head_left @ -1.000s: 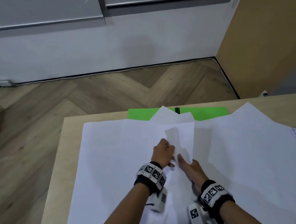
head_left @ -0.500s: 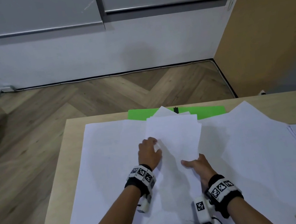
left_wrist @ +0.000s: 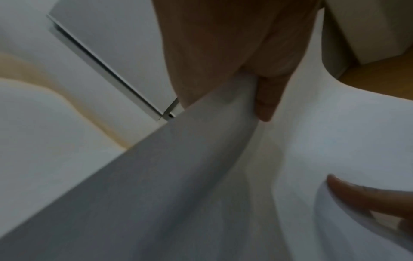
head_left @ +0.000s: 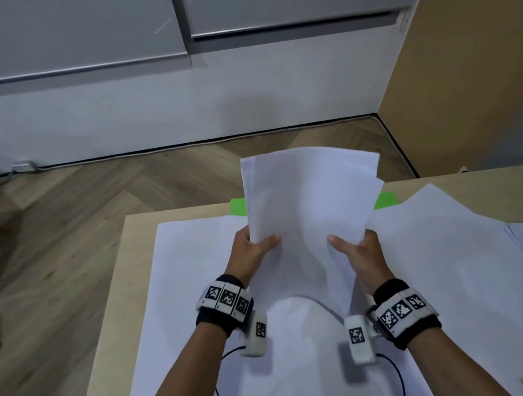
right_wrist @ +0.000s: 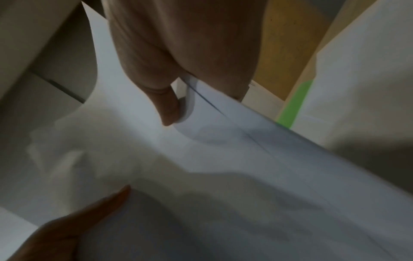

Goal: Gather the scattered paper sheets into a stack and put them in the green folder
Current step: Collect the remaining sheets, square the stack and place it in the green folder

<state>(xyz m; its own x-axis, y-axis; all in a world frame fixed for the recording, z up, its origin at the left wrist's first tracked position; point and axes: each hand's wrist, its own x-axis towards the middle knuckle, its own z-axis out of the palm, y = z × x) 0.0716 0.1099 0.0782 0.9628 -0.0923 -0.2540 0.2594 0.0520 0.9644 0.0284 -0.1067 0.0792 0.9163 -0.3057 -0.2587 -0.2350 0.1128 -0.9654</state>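
The pale wooden tabletop (head_left: 132,251) is largely covered by big white paper sheets (head_left: 193,296) lying flat and overlapping, with more loose white sheets (head_left: 457,246) spread to the right and another at the far right edge. At the far edge of the tabletop lies the flat green folder (head_left: 386,200), mostly hidden: only a strip shows on each side of the lifted papers, and whether it is open cannot be told.

Raised off the tabletop between both hands is a small bundle of white paper sheets (head_left: 307,197), tilted up and away from the person, its edges not yet square. The left hand (head_left: 251,253) has a closed grip on the bundle's lower left edge, thumb on top and fingers behind. The right hand (head_left: 359,251) pinches the lower right edge in the same way; the right wrist view shows the paper edge curling under its thumb.

The gathering step appears to be in hand, and only partly done. The next move likely calls for squaring this bundle, then collecting the sheets left flat, before anything goes to the folder.
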